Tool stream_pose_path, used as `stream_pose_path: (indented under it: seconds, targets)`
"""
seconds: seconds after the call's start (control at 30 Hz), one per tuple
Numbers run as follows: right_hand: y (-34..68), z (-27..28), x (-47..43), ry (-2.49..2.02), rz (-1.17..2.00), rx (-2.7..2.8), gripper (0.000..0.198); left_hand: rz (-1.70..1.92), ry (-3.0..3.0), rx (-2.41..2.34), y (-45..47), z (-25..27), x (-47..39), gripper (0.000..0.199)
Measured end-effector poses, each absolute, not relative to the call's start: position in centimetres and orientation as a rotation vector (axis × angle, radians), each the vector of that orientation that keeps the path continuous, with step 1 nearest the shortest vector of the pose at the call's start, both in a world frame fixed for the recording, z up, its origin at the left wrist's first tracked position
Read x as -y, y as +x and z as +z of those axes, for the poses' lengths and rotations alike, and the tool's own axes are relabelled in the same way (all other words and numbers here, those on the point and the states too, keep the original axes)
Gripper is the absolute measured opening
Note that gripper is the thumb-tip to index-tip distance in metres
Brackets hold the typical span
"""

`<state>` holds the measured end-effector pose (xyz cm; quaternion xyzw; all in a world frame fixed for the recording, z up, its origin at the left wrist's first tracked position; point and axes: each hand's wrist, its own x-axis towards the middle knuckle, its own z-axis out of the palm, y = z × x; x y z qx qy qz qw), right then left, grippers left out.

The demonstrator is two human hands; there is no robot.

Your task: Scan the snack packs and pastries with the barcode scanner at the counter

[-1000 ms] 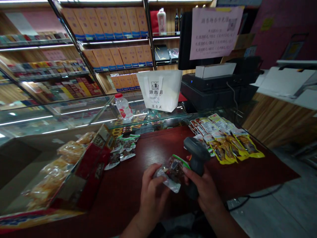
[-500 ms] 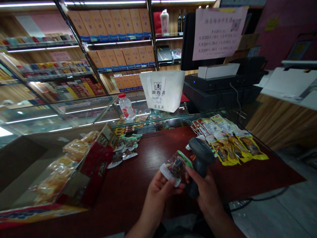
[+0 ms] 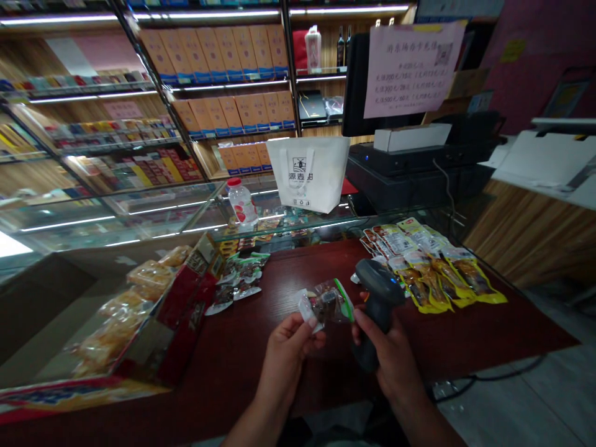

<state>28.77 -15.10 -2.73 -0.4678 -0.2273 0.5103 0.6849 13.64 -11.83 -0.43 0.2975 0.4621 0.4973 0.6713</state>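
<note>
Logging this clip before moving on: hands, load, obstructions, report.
Left hand pinching clear, green-edged plastic packet. Right hand gripping dark grey, pistol-shaped scanner, blue light lit. Yellow-edged plastic packs right of scanner, not between hands.

The white, wide-mouthed tote bag (image 3: 321, 186) reads "源麦甜" beneath a black emblem, with a recycling symbol below. Above and right of the bag, the pale-pink rectangular paper sign (image 3: 405, 77) is headed "游乐场办卡充值", listing "200元/15次", "300元/28次" and "500元/60次".
</note>
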Motion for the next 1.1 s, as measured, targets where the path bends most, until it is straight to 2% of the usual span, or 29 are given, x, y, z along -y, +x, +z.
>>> stream_pose_path:
  seconds: [0.3,0.6,1.1]
  targets:
    - [30.5,-0.9,16.9,-1.157,1.104,0.776,0.043,1.338,0.852,-1.159,11.4,-1.1,9.0,0.042]
    - [29.2,-0.1,18.4,-1.135,1.36,0.981,0.052,1.379,0.948,-1.237,10.5,-1.7,7.3,0.04]
    - [29.4,0.1,18.4,-1.162,1.393,1.036,0.051,1.427,0.962,-1.245,11.0,-2.0,6.6,0.036]
